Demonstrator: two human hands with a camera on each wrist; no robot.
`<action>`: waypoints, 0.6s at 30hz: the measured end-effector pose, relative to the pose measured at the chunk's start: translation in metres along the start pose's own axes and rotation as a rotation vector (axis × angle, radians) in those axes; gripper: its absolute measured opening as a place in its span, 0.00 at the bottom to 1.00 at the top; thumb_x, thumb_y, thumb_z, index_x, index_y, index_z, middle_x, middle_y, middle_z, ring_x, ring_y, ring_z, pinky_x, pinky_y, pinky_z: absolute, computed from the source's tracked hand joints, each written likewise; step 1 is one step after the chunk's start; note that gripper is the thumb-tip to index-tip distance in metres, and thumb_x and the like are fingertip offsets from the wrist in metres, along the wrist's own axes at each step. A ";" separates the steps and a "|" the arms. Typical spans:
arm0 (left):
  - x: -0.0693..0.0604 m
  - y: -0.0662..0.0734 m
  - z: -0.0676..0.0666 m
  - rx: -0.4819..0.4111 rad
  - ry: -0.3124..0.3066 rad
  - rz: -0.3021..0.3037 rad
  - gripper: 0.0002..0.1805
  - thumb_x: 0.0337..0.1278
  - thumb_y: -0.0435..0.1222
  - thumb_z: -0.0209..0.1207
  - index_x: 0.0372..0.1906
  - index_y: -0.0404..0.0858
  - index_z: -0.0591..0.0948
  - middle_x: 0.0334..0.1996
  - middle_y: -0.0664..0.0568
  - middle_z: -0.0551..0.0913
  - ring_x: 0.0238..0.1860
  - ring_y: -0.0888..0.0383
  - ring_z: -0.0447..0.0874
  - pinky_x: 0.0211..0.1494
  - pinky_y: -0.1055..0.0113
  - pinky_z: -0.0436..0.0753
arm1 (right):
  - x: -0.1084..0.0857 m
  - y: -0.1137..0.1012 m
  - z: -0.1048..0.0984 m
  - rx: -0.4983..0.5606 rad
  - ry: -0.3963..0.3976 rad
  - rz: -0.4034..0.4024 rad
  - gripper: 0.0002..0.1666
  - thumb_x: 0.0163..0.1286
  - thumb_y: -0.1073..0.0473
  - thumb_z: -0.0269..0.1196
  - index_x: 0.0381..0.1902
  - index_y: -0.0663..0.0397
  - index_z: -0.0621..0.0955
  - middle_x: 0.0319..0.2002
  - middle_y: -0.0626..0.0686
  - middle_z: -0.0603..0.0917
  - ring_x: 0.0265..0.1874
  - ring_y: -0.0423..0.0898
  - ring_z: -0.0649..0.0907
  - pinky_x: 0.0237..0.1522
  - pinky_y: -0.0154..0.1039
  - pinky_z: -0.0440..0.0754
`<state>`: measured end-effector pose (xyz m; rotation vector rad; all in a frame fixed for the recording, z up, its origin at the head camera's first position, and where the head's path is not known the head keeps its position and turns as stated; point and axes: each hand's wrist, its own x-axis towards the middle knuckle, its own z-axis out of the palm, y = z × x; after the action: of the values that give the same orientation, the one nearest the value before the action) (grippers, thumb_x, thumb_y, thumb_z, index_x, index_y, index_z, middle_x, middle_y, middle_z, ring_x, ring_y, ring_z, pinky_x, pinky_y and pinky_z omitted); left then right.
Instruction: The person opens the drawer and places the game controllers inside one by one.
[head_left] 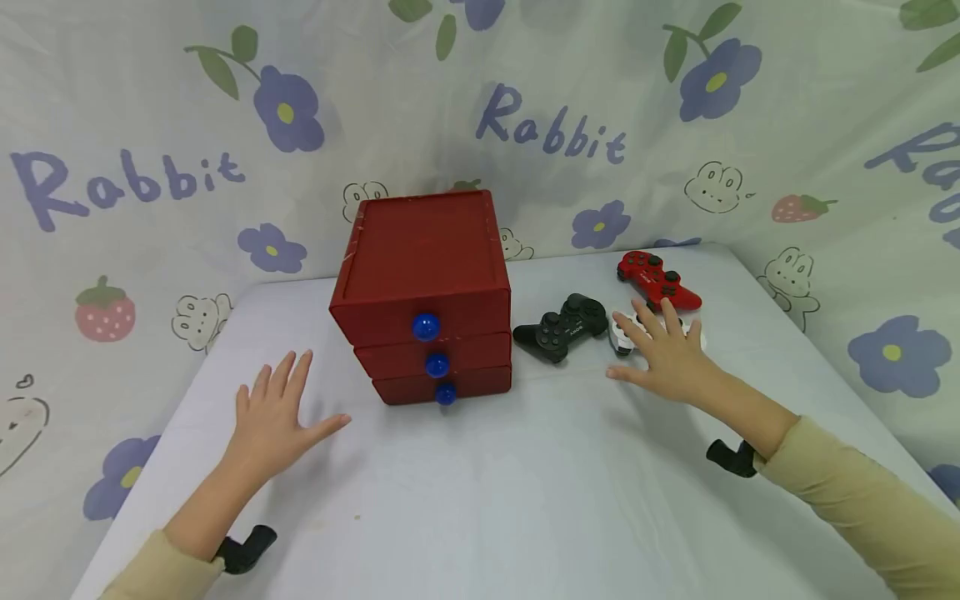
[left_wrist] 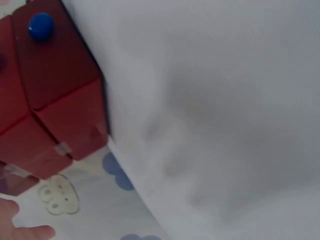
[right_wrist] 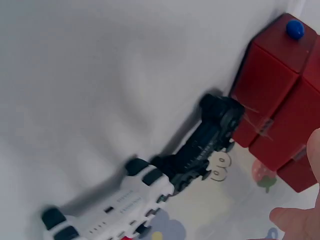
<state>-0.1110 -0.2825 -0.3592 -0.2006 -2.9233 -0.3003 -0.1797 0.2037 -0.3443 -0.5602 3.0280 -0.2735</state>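
My left hand (head_left: 272, 423) hovers over the table to the left of a red chest of three drawers (head_left: 423, 250), fingers spread and holding nothing. On the right, my right hand (head_left: 671, 358) is spread above the table, nearest to a white game controller (head_left: 622, 335) that it partly covers in the head view. A black game controller (head_left: 562, 327) lies between the chest and the white one. Behind them is a red game controller (head_left: 657, 279). Each drawer front carries a round blue knob (head_left: 426, 327), and all the drawers look closed. In the right wrist view the white controller (right_wrist: 122, 207) shows its edge.
A white cloth (head_left: 480, 500) covers the table. Behind and beside it hangs a curtain (head_left: 420, 108) printed with rabbits, flowers and strawberries. A black strap piece (head_left: 251, 550) sticks out at the left wrist, another (head_left: 731, 458) at the right.
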 end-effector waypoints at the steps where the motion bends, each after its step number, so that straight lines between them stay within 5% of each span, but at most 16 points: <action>1: -0.001 0.003 -0.001 -0.005 0.018 0.005 0.56 0.42 0.60 0.61 0.70 0.36 0.49 0.64 0.31 0.55 0.60 0.27 0.51 0.56 0.31 0.46 | 0.001 -0.001 -0.002 -0.002 0.000 -0.002 0.51 0.58 0.32 0.56 0.70 0.52 0.54 0.70 0.64 0.46 0.66 0.71 0.39 0.51 0.78 0.36; 10: -0.004 0.028 -0.012 -0.078 0.211 0.048 0.48 0.42 0.53 0.65 0.66 0.33 0.60 0.56 0.32 0.67 0.54 0.35 0.65 0.51 0.37 0.58 | 0.010 -0.011 -0.029 -0.040 0.031 -0.066 0.50 0.59 0.33 0.56 0.71 0.50 0.53 0.71 0.62 0.44 0.66 0.72 0.39 0.51 0.77 0.37; 18: -0.003 0.057 -0.022 -0.146 0.364 0.090 0.39 0.38 0.41 0.68 0.59 0.31 0.67 0.51 0.34 0.74 0.50 0.37 0.70 0.50 0.40 0.64 | 0.023 -0.027 -0.061 0.041 0.003 -0.132 0.50 0.61 0.33 0.54 0.72 0.48 0.49 0.72 0.61 0.43 0.67 0.68 0.39 0.53 0.76 0.36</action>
<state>-0.0958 -0.2318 -0.3279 -0.2665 -2.5273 -0.4814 -0.1963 0.1811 -0.2799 -0.7581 2.9855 -0.3419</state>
